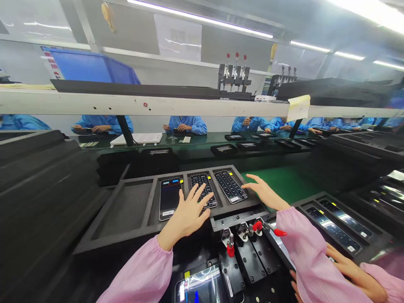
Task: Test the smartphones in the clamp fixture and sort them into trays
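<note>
Stack of trays: located left of the tray (pixel 132 202).

Tray: four bays. Phones lie in the second, third and fourth bays from the left. As judged from this layout, loading stands at three of four bays; the leftmost bay remains to be filled.

Left phone (pixel 167 200): lies flat in the tray's second bay, face up, with a yellow tab at its upper corner.

Left hand (pixel 186 219): above the tray, fingers spread, palm down, over the middle phone (pixel 198 178) and the near edge of the left phone. No item is pinched. Contact with the glass cannot be confirmed.

Lower phone (pixel 210 280): on the near side of the tray, screen lit, blue marks visible. It lies outside the bays; its processing appears unfinished.

Right phone (pixel 229 185): lies in the tray's rightmost bay, icon grid displayed.

Fixture (pixel 252 261): just in front of the tray, fitted with red-handled clamps. Clamp lock status cannot be determined.

Right hand (pixel 263 191): at the tray's right end, fingers extended and apart, fingertips beside the right phone. No item is gripped; contact with the rim is unclear.

Second tray (pixel 322 198): right of the tray, holding phones. A co-worker's hand (pixel 355 271) is near it.
</note>
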A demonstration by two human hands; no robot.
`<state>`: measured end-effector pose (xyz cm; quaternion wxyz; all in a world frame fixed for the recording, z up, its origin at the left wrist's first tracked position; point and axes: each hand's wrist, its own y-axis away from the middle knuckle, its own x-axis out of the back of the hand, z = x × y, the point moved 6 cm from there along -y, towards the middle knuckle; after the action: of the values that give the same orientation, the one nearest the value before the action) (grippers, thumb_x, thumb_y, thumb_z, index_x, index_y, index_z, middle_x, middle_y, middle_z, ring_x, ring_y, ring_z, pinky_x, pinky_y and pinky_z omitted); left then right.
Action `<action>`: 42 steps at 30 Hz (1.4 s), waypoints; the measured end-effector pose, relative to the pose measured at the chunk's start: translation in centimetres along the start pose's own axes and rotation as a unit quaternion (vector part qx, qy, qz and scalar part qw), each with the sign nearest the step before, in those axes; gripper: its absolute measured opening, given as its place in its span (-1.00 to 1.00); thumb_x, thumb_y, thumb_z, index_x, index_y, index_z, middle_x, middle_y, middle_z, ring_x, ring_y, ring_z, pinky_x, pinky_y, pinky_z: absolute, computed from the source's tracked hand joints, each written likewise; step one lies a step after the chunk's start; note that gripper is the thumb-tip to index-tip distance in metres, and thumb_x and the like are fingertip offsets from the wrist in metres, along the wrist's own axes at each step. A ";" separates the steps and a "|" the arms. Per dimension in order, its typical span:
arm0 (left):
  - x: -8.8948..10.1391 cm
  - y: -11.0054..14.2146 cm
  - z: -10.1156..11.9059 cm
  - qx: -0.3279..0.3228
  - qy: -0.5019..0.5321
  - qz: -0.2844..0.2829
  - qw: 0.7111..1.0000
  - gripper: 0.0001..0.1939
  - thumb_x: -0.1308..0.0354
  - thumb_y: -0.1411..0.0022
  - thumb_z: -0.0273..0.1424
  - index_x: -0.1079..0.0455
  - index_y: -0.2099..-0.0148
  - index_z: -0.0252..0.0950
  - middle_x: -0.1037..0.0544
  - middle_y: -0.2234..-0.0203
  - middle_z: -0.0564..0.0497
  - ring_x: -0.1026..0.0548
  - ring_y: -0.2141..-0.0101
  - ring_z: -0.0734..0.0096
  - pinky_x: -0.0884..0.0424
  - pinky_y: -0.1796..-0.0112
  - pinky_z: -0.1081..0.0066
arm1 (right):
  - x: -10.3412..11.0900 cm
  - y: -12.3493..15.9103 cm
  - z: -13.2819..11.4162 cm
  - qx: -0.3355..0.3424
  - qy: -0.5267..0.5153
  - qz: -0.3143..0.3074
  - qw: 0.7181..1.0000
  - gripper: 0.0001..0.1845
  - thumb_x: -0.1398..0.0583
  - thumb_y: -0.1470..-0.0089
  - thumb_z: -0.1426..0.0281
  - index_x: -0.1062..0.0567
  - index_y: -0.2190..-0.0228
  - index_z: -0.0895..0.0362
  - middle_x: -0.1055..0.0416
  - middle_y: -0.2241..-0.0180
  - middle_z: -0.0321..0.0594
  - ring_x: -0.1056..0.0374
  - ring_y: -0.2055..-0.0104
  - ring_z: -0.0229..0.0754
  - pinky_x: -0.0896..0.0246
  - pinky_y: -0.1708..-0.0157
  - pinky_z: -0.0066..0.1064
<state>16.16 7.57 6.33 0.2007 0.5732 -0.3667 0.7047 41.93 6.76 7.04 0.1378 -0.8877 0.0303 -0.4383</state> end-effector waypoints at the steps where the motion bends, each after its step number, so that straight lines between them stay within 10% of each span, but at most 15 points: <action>1: 0.5 0.3 0.0 0.005 0.010 0.011 1.000 -0.51 0.13 -0.28 -0.37 0.02 -0.25 -0.10 0.04 -0.25 -0.07 0.11 -0.21 -0.02 0.11 0.01 -0.33 | 0.8 0.3 -0.5 0.010 -0.016 0.037 0.999 -0.53 0.15 -0.18 0.15 -0.45 0.13 0.01 -0.09 -0.13 -0.24 0.00 -0.18 -0.10 0.13 -0.15 -0.06; 10: 6.2 11.7 0.3 0.084 0.149 0.146 0.975 -0.58 0.05 -0.22 -0.41 -0.15 -0.14 -0.14 -0.27 -0.08 -0.02 -0.21 -0.08 0.18 -0.17 -0.07 0.13 | 6.1 11.4 -10.7 0.089 -0.124 0.200 0.968 -0.70 0.02 -0.15 0.30 -0.45 0.20 0.04 -0.39 0.12 -0.22 -0.31 0.06 -0.14 -0.22 0.05 -0.31; 18: -2.8 21.5 0.4 0.191 0.252 0.020 0.948 -0.65 -0.03 -0.22 -0.32 -0.26 -0.06 -0.05 -0.36 -0.03 0.03 -0.33 -0.03 0.17 -0.30 -0.02 0.21 | -3.7 14.4 -11.3 -0.027 -0.096 0.126 0.987 -0.82 -0.11 -0.08 0.27 -0.40 0.47 0.09 -0.40 0.47 -0.31 -0.34 0.43 -0.28 -0.26 0.40 -0.48; 28: -6.8 21.9 2.2 0.168 0.287 -0.096 0.938 -0.06 -0.33 0.12 -0.24 0.08 -0.25 0.02 0.11 -0.27 0.02 0.08 -0.20 -0.14 0.09 -0.13 -0.12 | -9.5 12.5 -9.9 -0.053 -0.029 0.188 0.980 -0.74 -0.10 -0.07 0.19 -0.24 0.51 0.10 -0.28 0.53 -0.33 -0.28 0.46 -0.30 -0.20 0.49 -0.48; 42: -7.1 22.1 2.3 0.156 0.279 -0.086 0.943 -0.09 -0.28 0.10 -0.39 0.09 -0.25 0.00 0.15 -0.28 0.05 0.09 -0.22 -0.05 0.18 -0.14 -0.11 | -10.3 12.9 -9.4 -0.080 -0.050 0.172 0.981 -0.76 -0.11 -0.02 0.23 -0.14 0.42 0.07 -0.30 0.55 -0.37 -0.31 0.54 -0.29 -0.22 0.52 -0.46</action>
<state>4.03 -7.57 -6.61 0.2630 0.4069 -0.1306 0.8650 29.09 -5.92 1.06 0.1411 -0.8982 0.2103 -0.3592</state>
